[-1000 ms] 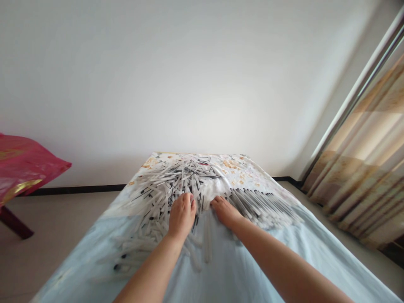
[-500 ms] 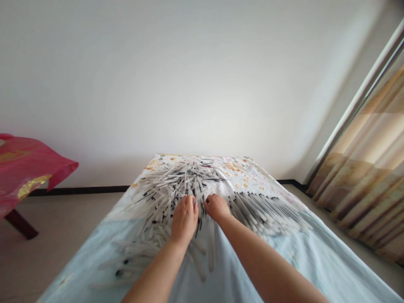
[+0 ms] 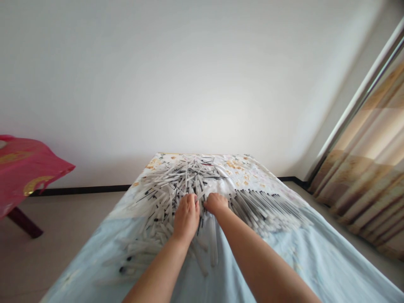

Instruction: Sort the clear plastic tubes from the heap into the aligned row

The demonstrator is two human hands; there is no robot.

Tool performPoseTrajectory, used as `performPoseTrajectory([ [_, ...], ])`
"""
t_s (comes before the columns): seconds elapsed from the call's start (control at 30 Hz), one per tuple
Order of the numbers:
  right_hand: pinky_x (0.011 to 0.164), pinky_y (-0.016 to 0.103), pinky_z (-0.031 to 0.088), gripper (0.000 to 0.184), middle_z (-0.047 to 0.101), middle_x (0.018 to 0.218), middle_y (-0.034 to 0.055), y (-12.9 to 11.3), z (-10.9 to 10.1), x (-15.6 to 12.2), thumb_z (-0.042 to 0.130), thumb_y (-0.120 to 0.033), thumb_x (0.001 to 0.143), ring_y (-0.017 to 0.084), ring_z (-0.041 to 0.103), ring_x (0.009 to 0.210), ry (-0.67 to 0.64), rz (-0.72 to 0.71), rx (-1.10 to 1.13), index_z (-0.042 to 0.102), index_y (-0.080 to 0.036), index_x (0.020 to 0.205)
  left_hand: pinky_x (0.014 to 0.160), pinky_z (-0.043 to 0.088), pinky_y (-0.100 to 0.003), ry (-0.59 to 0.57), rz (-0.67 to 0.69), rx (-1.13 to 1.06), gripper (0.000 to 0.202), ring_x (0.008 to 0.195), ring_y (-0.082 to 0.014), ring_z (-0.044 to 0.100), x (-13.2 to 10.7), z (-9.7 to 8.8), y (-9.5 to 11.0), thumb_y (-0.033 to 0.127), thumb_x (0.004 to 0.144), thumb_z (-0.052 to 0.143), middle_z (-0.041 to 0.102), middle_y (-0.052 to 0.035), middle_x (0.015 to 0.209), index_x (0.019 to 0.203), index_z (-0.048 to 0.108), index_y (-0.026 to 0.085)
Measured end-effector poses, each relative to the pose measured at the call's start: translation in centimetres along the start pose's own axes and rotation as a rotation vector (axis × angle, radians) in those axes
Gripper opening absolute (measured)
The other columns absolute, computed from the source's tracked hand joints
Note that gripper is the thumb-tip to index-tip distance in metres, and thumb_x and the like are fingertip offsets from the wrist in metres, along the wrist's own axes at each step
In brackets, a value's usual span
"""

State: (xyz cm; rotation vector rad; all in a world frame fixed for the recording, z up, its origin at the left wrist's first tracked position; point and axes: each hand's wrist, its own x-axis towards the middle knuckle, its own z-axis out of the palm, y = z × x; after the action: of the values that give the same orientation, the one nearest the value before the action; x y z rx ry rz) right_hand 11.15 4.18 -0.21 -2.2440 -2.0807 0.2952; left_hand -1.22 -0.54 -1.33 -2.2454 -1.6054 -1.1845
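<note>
A big loose heap of thin white sticks with black ends (image 3: 170,187) covers the far part of a table under a pale blue cloth (image 3: 233,269). To the right lies a neater row of the same sticks (image 3: 265,206), side by side. My left hand (image 3: 187,216) rests palm down on the heap's near edge, fingers together and stretched forward. My right hand (image 3: 216,203) sits just beside it, fingers curled down into the sticks; what they grip is hidden.
A white wall stands right behind the table. A red cloth-covered table (image 3: 22,168) is at the far left. Striped beige curtains (image 3: 369,168) hang along the right. Grey floor (image 3: 57,235) surrounds the table.
My right hand has slid left from the tidy row to the heap, next to my left hand, and its fingers have curled. My left hand has barely moved.
</note>
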Motion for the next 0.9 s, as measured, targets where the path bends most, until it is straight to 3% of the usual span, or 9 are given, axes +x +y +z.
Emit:
performPoseTrajectory([
  [0.53, 0.073, 0.037, 0.043, 0.037, 0.061, 0.103, 0.0166, 0.3, -0.7, -0.1, 0.054, -0.03, 0.068, 0.029, 0.057, 0.094, -0.046, 0.027, 0.014, 0.061, -0.013, 0.1, 0.075, 0.044, -0.033, 0.016, 0.026, 0.022, 0.011, 0.086, -0.0191, 0.052, -0.2, 0.0, 0.2, 0.017, 0.081, 0.039, 0.053, -0.0065, 0.085, 0.089, 0.046, 0.018],
  [0.73, 0.073, 0.041, 0.042, 0.035, 0.062, 0.098, 0.0174, 0.5, -0.7, -0.5, 0.058, -0.034, 0.063, 0.033, 0.056, 0.094, -0.042, 0.033, 0.108, 0.064, -0.013, 0.091, 0.074, 0.044, -0.033, 0.033, 0.018, 0.004, 0.01, 0.085, -0.0192, 0.051, 0.1, -0.3, 0.1, 0.018, 0.081, 0.039, 0.053, -0.0072, 0.086, 0.089, 0.046, 0.017],
  [0.9, 0.065, 0.029, 0.044, 0.023, 0.066, 0.083, 0.008, 0.2, -0.1, -1.7, 0.052, -0.035, 0.069, 0.022, 0.061, 0.079, -0.11, -0.09, 0.312, 0.065, -0.019, 0.08, 0.075, 0.044, -0.034, 0.056, 0.019, 0.0, 0.012, 0.085, -0.0191, 0.052, 0.2, -0.5, 0.1, 0.018, 0.082, 0.038, 0.053, -0.0071, 0.086, 0.09, 0.046, 0.018],
])
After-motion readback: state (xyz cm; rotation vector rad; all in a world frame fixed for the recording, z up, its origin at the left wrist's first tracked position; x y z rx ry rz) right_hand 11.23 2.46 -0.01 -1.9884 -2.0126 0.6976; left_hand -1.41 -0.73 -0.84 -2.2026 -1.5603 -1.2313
